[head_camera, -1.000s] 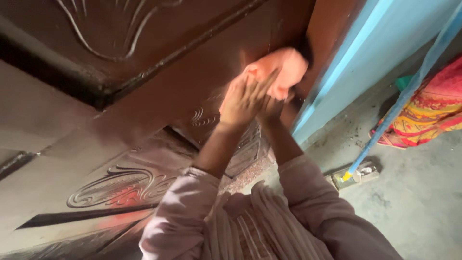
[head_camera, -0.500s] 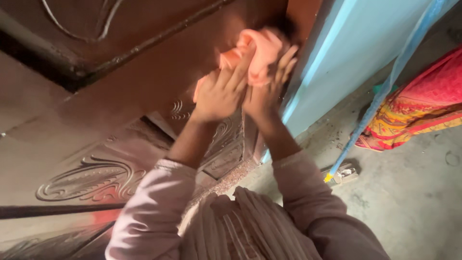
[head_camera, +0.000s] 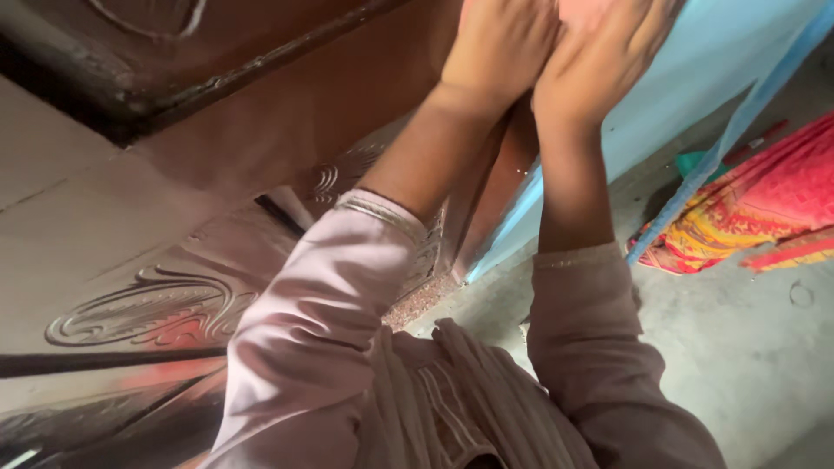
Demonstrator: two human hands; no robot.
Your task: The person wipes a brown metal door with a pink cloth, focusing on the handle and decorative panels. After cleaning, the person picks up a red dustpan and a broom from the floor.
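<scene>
Fingers: can't tell how they're set, the tips of both hands run off the top of the frame. A sliver of the pink cloth (head_camera: pixel 580 10) peeks out between the two hands right at the top edge, so it looks pinched between them, but the grip itself is out of sight.
Left hand (head_camera: pixel 499 43): pressed up against the brown carved door (head_camera: pixel 174 260), touching the right hand.
Right hand (head_camera: pixel 604 56): right beside it, over the door's edge where it meets the blue wall (head_camera: pixel 695 69).
Change: half a second back both hands were lower and the cloth was bunched up in plain view; now they've gone up higher, arms stretched, cloth mostly hidden.
Sleeves: pale pink, the left sleeve (head_camera: pixel 321 321) fills way more of the view now.
Edges: the door edge runs diagonally just under the wrists, the wall starts right there.
Room: open grey floor (head_camera: pixel 738 347) to the right, with a bright red-yellow fabric (head_camera: pixel 747 217) and a blue pole (head_camera: pixel 738 113) well apart from the hands.
</scene>
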